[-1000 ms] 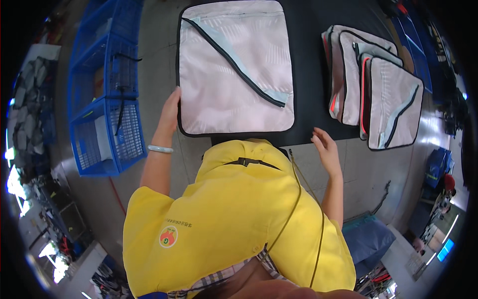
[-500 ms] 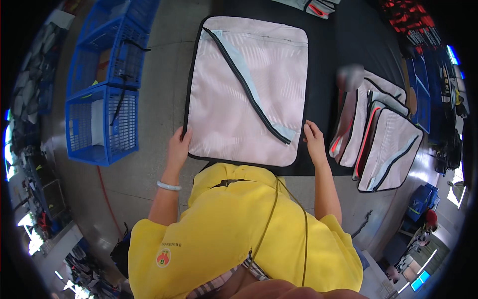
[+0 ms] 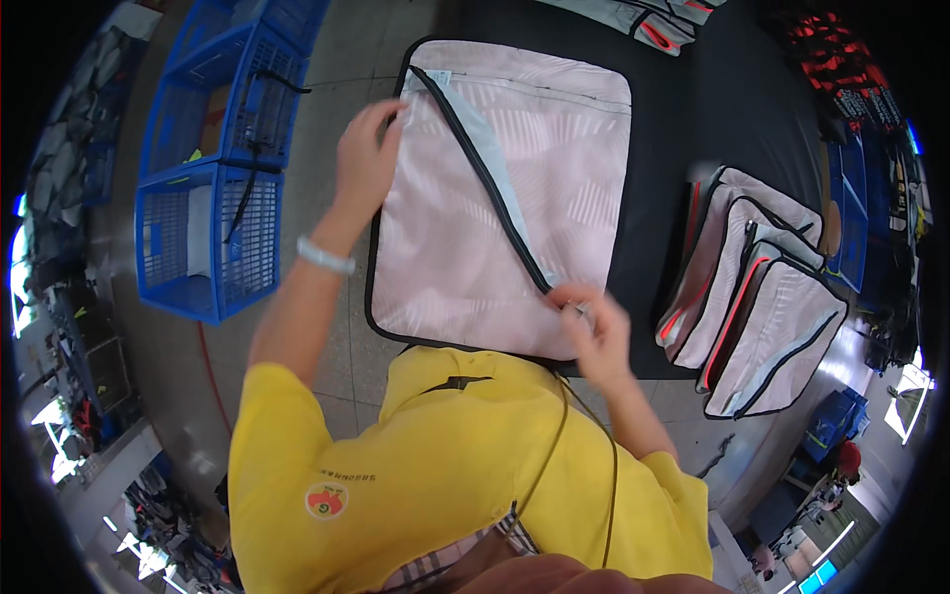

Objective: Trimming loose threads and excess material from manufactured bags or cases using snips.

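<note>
Centrally, a pale pink panel (image 3: 445,238) with a diagonal black zipper (image 3: 482,173) lies on a black table (image 3: 661,228), left of stacked similar panels (image 3: 782,322), the half-open, empty left hand (image 3: 368,158) at its far left edge, the right hand (image 3: 599,332) bunched at the zipper's near end, any grip too blurred to tell.

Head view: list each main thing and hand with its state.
Pink panel, spread flat
Black zipper, diagonal; open or closed unclear
Panels at right, piled and overlapping
Blue crates, lined up in a row
Left hand, loosely bent at the panel's left edge
Right hand, bent at the zipper's lower end
</note>
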